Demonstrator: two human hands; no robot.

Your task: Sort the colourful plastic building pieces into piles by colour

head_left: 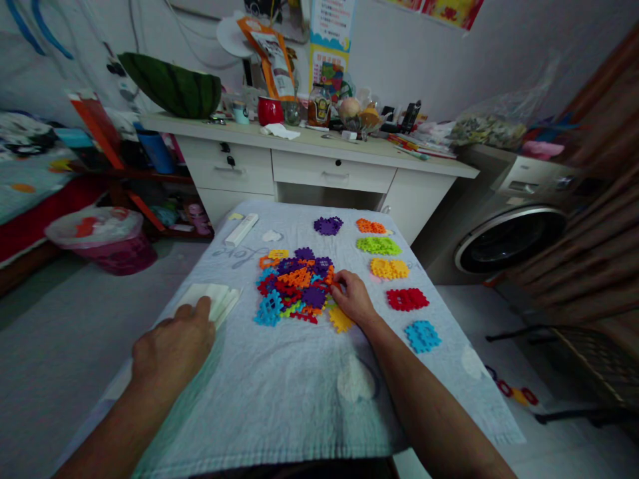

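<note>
A heap of interlocking plastic pieces (pixel 299 283) in purple, orange, red, blue, green and yellow lies mid-table. My right hand (pixel 353 297) is at the heap's right edge, thumb and fingers closed on a reddish-orange piece, mostly hidden. Just below it lies a yellow piece (pixel 340 319). To the right, sorted groups form a column: orange (pixel 371 227), green (pixel 378 246), yellow (pixel 389 269), red (pixel 408 299) and blue (pixel 423 336). A purple group (pixel 328 226) sits behind the heap. On the left, my left hand (pixel 174 342) curls over a white folded, flat item (pixel 219 301), its kind unclear.
A pale cloth (pixel 299 392) covers the table. A white bar-shaped object (pixel 241 230) lies at its back left. Behind stands a cluttered desk (pixel 329 156) with a watermelon half (pixel 172 86). A washing machine (pixel 499 219) is on the right, a lined bin (pixel 107 239) on the left.
</note>
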